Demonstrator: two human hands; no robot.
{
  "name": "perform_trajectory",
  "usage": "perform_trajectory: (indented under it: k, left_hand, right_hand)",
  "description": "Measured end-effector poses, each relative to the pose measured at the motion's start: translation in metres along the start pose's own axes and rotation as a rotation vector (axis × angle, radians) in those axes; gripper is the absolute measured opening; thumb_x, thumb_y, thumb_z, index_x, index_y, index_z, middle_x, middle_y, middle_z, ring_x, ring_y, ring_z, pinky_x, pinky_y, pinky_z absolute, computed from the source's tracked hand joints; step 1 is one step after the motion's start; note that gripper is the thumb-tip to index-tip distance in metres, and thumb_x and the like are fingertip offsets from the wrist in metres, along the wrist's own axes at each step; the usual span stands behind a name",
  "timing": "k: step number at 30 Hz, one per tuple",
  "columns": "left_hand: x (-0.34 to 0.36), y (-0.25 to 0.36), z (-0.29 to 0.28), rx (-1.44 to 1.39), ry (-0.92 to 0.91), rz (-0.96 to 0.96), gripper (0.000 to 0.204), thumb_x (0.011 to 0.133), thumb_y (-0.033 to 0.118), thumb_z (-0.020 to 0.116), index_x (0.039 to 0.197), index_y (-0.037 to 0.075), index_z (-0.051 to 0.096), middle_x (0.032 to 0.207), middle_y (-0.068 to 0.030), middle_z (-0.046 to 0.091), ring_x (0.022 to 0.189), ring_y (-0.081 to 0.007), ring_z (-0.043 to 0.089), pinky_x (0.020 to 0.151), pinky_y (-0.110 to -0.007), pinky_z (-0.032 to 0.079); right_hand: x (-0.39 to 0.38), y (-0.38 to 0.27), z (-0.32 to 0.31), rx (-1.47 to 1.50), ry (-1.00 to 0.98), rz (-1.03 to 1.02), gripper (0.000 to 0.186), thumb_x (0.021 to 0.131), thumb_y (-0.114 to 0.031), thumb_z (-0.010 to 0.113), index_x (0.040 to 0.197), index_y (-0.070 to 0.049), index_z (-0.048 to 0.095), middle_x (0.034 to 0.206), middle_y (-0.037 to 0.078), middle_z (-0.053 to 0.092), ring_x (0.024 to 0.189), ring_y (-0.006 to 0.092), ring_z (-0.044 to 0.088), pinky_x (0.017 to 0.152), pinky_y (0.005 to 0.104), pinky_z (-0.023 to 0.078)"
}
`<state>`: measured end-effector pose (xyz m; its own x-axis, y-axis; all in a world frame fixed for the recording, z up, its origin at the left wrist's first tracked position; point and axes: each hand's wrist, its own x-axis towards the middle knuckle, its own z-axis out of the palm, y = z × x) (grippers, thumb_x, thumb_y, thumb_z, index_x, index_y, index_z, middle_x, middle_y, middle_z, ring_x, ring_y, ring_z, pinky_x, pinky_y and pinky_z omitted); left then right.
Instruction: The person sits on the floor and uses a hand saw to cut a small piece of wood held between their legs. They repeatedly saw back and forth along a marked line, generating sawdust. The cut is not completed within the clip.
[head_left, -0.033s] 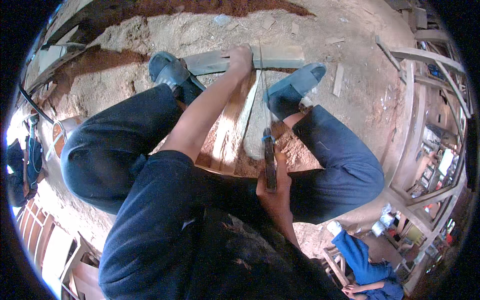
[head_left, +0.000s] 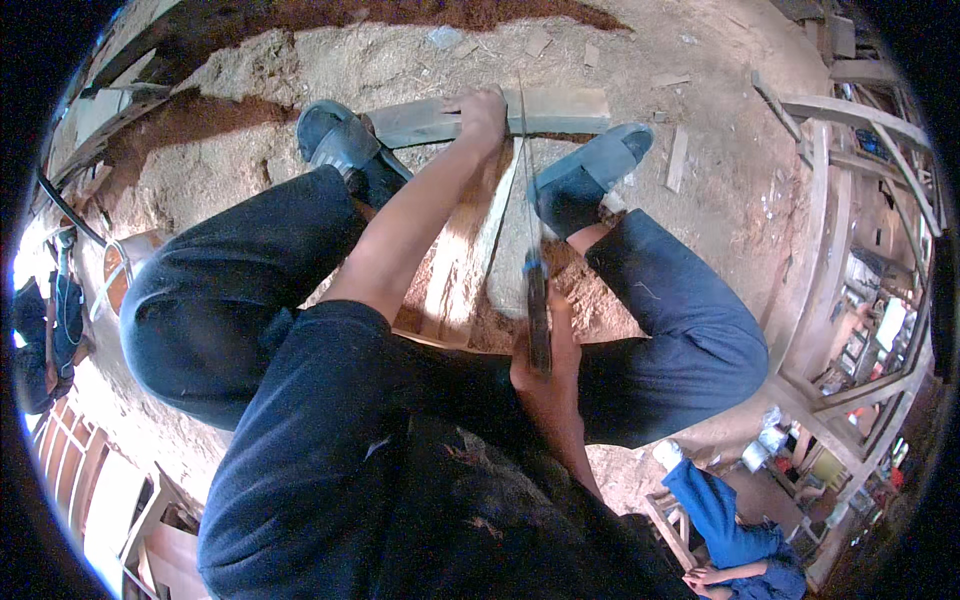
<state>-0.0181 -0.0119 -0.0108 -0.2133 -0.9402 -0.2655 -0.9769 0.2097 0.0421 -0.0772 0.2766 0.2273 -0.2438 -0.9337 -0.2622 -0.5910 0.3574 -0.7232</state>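
Observation:
My left hand (head_left: 480,118) grips a long pale wooden board (head_left: 563,110) lying crosswise between my sandalled feet. In my right hand (head_left: 551,356) is the handle of a handsaw (head_left: 537,302); its thin blade points away from me and crosses the board just right of my left hand. Beneath my left forearm, wooden planks (head_left: 450,285) lie lengthwise between my legs, partly hidden.
Loose offcuts (head_left: 675,155) lie on the dusty ground (head_left: 720,200). Timber frames (head_left: 830,110) and jumbled items line the right side. Another person in blue (head_left: 720,515) sits at lower right, hands on wood. A bucket-like container (head_left: 120,275) stands at left.
The saw and my right hand have shifted slightly forward, away from my body. My left hand and the board look the same.

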Motion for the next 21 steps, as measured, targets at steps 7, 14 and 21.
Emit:
perform_trajectory:
  k: [7,14,21]
  left_hand:
    - [0.028,-0.002,-0.005,-0.016,-0.148,-0.028,0.048,0.088,0.023,0.058,0.13,0.002,0.047,0.123,-0.0161,0.06,0.114,-0.0463,0.055,0.083,-0.074,0.043]
    - [0.0,-0.011,-0.021,0.079,-0.08,0.009,0.067,0.082,0.032,0.065,0.137,0.003,0.039,0.14,-0.0186,0.044,0.133,-0.0445,0.035,0.101,-0.074,0.022]
    - [0.008,-0.033,-0.021,-0.235,-0.167,0.099,0.099,0.065,0.048,0.076,0.138,-0.001,0.03,0.141,-0.023,0.039,0.136,-0.0402,0.031,0.104,-0.073,0.017]
  right_hand:
    - [0.017,0.008,-0.003,0.048,-0.018,-0.051,0.051,0.085,-0.003,0.053,0.135,-0.001,0.041,0.102,0.021,0.062,0.09,0.0309,0.063,0.08,0.0378,0.049]
    - [0.018,0.011,-0.011,0.119,-0.114,0.032,0.063,0.08,0.002,0.053,0.141,-0.001,0.037,0.125,0.022,0.055,0.117,0.0345,0.055,0.097,0.0397,0.044]
    - [0.021,0.016,-0.009,-0.055,0.045,-0.383,0.057,0.086,-0.005,0.058,0.139,-0.001,0.038,0.121,0.022,0.056,0.109,0.0355,0.057,0.093,0.0419,0.045]
